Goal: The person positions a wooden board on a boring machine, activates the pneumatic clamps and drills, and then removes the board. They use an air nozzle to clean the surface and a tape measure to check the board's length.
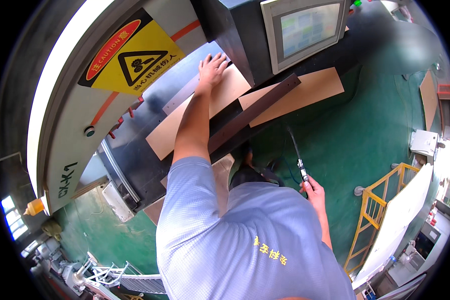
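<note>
My left arm stretches far forward under the machine's housing. At its end my left hand (213, 70) lies with its fingers spread, by the far end of a tan board (166, 136) and a narrow greyish strip (179, 98). Down at my right side, my right hand (313, 190) is closed around an air blow gun (301, 167) whose long thin nozzle points forward. Between the hands, a dark brown strip with holes (257, 111) lies slanted across another tan board (317, 93) on the black machine bed (135, 172).
A large light machine housing (100, 112) with a yellow caution sign (135, 55) curves over the left. A control screen (307, 30) stands ahead. On the green floor (330, 145), a yellow-framed cart (372, 205) carrying a white panel (397, 220) is at the right.
</note>
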`<state>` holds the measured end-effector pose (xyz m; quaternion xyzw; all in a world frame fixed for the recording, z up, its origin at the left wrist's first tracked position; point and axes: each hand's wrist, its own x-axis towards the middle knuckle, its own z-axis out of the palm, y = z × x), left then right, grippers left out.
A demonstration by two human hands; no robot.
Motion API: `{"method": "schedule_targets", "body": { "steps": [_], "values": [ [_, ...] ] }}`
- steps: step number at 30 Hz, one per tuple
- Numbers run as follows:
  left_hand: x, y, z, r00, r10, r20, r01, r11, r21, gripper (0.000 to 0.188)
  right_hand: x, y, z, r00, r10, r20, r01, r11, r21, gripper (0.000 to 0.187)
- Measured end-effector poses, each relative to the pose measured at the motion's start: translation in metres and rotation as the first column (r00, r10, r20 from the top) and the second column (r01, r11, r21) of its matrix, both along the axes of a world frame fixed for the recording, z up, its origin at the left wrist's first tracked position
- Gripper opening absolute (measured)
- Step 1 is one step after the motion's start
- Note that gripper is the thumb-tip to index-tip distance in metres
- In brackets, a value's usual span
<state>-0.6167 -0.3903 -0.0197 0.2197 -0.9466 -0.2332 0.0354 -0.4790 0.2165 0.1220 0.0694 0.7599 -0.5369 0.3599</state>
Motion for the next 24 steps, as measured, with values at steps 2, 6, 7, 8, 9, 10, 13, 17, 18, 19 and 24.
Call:
{"method": "schedule_targets", "body": {
  "steps": [2, 6, 7, 8, 9, 10, 13, 17, 18, 19, 24],
  "values": [
    [-0.003, 0.021, 0.028, 0.993, -0.012, 0.119, 0.022, 0.996, -0.085, 0.054, 0.003, -0.001, 0.004, 1.0, 0.008, -0.006, -0.008, 1.0, 0.029, 0.047],
    [-0.017, 0.111, 0.054, 0.958, 0.058, 0.281, 0.0, 0.979, -0.205, 0.096, 0.003, 0.0, -0.014, 1.0, -0.013, 0.006, 0.013, 0.999, -0.047, 0.046],
    [-0.017, 0.125, 0.054, 0.947, 0.048, 0.318, 0.002, 0.988, -0.154, 0.104, 0.002, -0.001, -0.017, 1.0, 0.008, 0.021, -0.007, 0.999, -0.043, 0.046],
    [-0.017, 0.133, 0.058, 0.947, 0.069, 0.314, -0.018, 0.987, -0.162, 0.106, 0.0, -0.002, -0.018, 0.999, 0.024, 0.032, -0.023, 0.999, -0.036, 0.045],
    [-0.014, 0.136, 0.06, 0.947, 0.089, 0.31, -0.037, 0.985, -0.169, 0.107, -0.002, -0.004, -0.017, 0.998, 0.063, 0.029, -0.062, 0.998, -0.017, 0.045],
    [-0.016, 0.133, 0.058, 0.946, 0.103, 0.309, -0.039, 0.977, -0.209, 0.109, -0.007, -0.009, -0.012, 0.994, 0.104, 0.019, -0.104, 0.995, 0.002, 0.045],
    [-0.025, 0.115, 0.044, 0.941, 0.147, 0.306, -0.052, 0.954, -0.296, 0.115, -0.016, -0.014, 0.0, 0.99, 0.139, -0.008, -0.138, 0.99, 0.04, 0.044],
    [-0.029, 0.061, 0.032, 0.934, 0.212, 0.287, -0.109, 0.935, -0.336, 0.12, -0.02, -0.01, -0.001, 0.994, 0.104, -0.016, -0.102, 0.992, 0.072, 0.043],
    [-0.029, 0.046, 0.03, 0.936, 0.219, 0.274, -0.121, 0.935, -0.334, 0.12, -0.02, -0.01, -0.001, 0.996, 0.09, -0.002, -0.09, 0.992, 0.086, 0.043],
    [-0.027, 0.031, 0.028, 0.938, 0.227, 0.263, -0.134, 0.935, -0.329, 0.12, -0.02, -0.01, -0.001, 0.997, 0.077, 0.013, -0.078, 0.992, 0.102, 0.042],
    [-0.024, -0.028, 0.064, 0.959, 0.183, 0.216, -0.16, 0.98, -0.121, 0.102, -0.016, -0.023, 0.007, 0.996, 0.07, 0.051, -0.075, 0.991, 0.11, 0.043]
  ]
}}
